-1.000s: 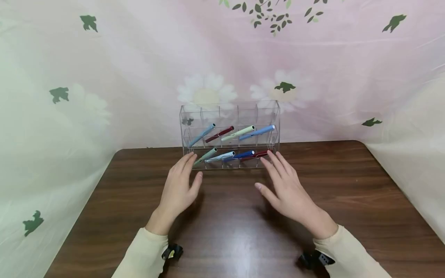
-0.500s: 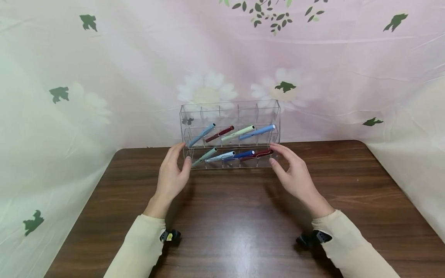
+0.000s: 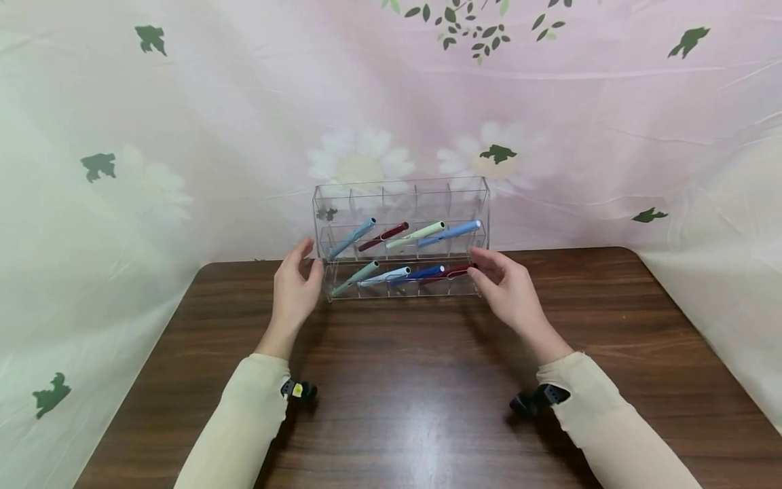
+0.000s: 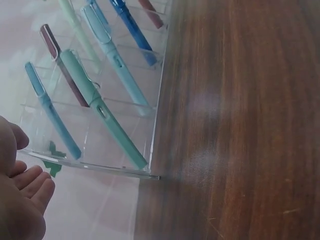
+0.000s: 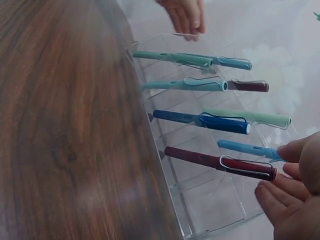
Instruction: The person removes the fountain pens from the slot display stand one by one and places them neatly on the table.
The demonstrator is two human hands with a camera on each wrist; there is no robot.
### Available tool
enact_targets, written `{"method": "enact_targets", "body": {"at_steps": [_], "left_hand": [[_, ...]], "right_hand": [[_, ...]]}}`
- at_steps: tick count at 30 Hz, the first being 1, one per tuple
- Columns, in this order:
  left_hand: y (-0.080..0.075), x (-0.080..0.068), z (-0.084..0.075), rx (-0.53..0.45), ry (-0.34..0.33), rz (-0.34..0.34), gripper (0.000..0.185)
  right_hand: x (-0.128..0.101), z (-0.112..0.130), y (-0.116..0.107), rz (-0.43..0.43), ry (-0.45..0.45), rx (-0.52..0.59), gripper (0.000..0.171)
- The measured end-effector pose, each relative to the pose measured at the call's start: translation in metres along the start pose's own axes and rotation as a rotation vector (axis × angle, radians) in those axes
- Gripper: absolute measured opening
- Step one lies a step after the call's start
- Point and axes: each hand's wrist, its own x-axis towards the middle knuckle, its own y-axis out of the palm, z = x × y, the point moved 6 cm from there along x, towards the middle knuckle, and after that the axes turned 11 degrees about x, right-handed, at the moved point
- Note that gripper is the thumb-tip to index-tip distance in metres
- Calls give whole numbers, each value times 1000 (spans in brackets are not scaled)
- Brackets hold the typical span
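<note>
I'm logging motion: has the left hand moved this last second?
Yes: in the head view, the left hand has gone left and forward; its fingers, earlier short of the back edge of the table, now show past it.

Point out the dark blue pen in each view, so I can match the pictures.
Head: dark blue pen just right of the picture's middle, lower row, third pen from the left.
Left wrist: dark blue pen near the top, left of the middle.
Right wrist: dark blue pen close to the middle, slightly right.
Shared landmark: the sea-green pen, two places along the same row, at its end.
</note>
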Motion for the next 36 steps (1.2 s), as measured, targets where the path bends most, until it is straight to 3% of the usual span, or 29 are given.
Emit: {"method": "enact_targets", "body": {"at_steps": [15, 23, 36], "left_hand": [[16, 14, 25, 14, -69, 191, 54], [21, 18, 26, 29, -48, 209, 51], [21, 16, 31, -13, -86, 228, 48]], "right_hand": [[1, -25, 4, -16, 142, 107, 37], [0, -31, 2, -51, 193, 169, 37], [0, -33, 0, -97, 190, 234, 38]]}}
